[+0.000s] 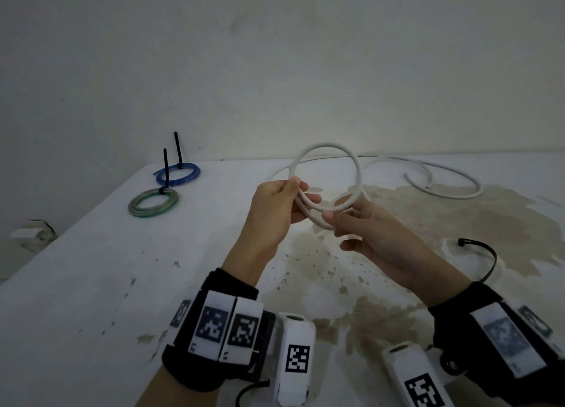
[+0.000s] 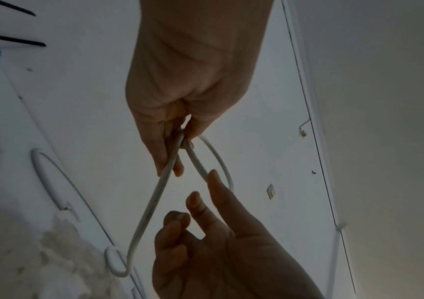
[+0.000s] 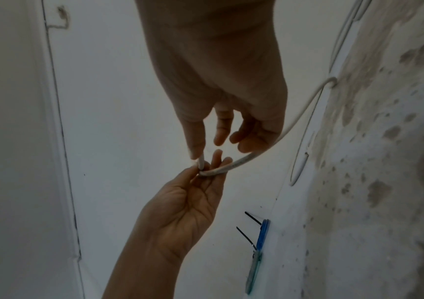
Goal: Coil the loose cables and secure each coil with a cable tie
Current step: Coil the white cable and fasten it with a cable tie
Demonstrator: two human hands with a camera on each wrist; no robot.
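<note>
My left hand (image 1: 301,192) holds up a white cable (image 1: 356,168), wound into a round loop above the table. Thumb and fingers pinch the crossing strands (image 2: 182,139). My right hand (image 1: 339,214) is at the loop's lower right with relaxed fingers. Its straight index finger (image 2: 214,180) lies against the cable (image 3: 241,161), and the other fingers curl loosely. The rest of the cable (image 1: 443,174) trails in loose curves over the far right of the table. A loose black cable tie (image 1: 492,260) lies to the right of my right wrist.
A blue coil (image 1: 179,174) and a green coil (image 1: 153,202) lie at the far left of the white table (image 1: 91,269), each bound with a black tie standing upright. Brown stains cover the table's right half. A wall rises behind the table's far edge.
</note>
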